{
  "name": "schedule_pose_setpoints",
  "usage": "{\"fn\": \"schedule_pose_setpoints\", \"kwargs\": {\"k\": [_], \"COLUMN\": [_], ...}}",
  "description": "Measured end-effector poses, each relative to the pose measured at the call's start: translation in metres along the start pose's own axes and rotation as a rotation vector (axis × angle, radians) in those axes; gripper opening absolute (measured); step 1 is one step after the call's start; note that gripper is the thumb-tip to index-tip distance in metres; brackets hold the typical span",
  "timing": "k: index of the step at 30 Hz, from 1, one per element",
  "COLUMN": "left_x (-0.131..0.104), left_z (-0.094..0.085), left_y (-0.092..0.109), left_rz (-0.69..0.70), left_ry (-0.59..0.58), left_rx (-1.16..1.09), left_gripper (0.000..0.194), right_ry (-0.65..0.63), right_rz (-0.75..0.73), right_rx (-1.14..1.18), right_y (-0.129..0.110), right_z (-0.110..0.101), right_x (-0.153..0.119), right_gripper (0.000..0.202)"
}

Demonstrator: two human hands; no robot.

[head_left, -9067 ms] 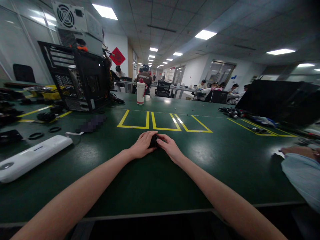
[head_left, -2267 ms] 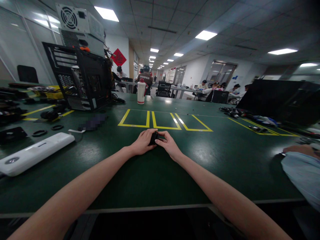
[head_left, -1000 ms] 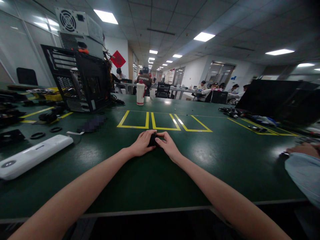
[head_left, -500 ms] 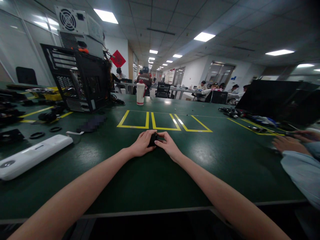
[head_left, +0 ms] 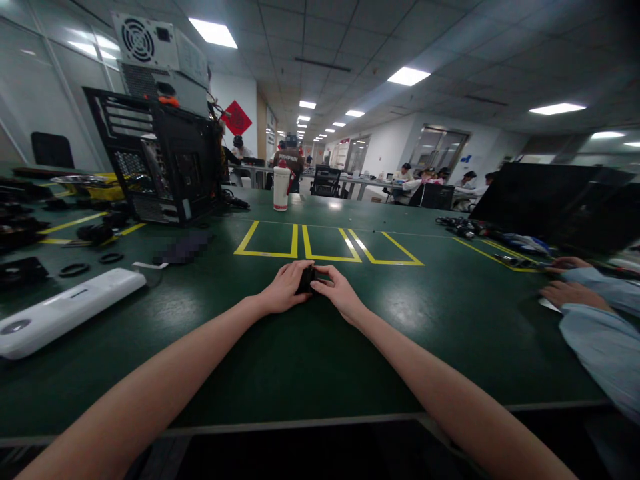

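Between my two hands is a small black object (head_left: 306,280), partly covered by fingers, so its kind cannot be made out. My left hand (head_left: 286,288) is closed around its left side. From the right, the thumb and fingertips of my right hand (head_left: 336,288) pinch it. Both hands are low over the green table (head_left: 280,373), just on the near side of the yellow tape outlines (head_left: 332,257).
A white elongated device (head_left: 70,312) lies at left, near black rings (head_left: 75,270). Behind stand an open computer case (head_left: 185,160) and a white bottle (head_left: 281,188). At right, a co-worker's hands (head_left: 575,292) are by cables and metal parts (head_left: 515,260).
My hands and the black object stay almost in place. On the right, the co-worker's far hand and sleeve have moved leftward into fuller view.
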State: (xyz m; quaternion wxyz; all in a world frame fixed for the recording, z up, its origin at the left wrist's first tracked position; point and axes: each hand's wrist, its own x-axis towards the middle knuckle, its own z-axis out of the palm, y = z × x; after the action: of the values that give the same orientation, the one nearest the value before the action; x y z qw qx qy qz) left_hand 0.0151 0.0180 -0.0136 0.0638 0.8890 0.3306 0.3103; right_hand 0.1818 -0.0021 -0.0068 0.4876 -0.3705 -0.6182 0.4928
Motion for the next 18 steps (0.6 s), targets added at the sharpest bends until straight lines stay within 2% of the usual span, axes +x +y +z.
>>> {"fn": "schedule_pose_setpoints", "kwargs": {"k": [4,8,18], "left_x": [0.0002,0.0003,0.0005], "left_z": [-0.0005,0.0003,0.0009], "left_y": [0.0011,0.0006,-0.0009], "left_rz": [-0.003,-0.003,0.002], "left_ry": [-0.001,-0.002,0.005], "left_rx": [-0.011,-0.008,-0.007], "left_gripper": [0.063,0.063,0.064], "right_ry": [0.010,0.012,-0.004], "right_rz": [-0.047,-0.025,0.006], "right_rx": [0.004,-0.020,-0.014], "right_y": [0.0026,0.0056,0.0026], "right_z": [0.0003,-0.0010,-0.0021], "right_x": [-0.0006,-0.0009,0.0014], "right_gripper": [0.030,0.024,0.035]}}
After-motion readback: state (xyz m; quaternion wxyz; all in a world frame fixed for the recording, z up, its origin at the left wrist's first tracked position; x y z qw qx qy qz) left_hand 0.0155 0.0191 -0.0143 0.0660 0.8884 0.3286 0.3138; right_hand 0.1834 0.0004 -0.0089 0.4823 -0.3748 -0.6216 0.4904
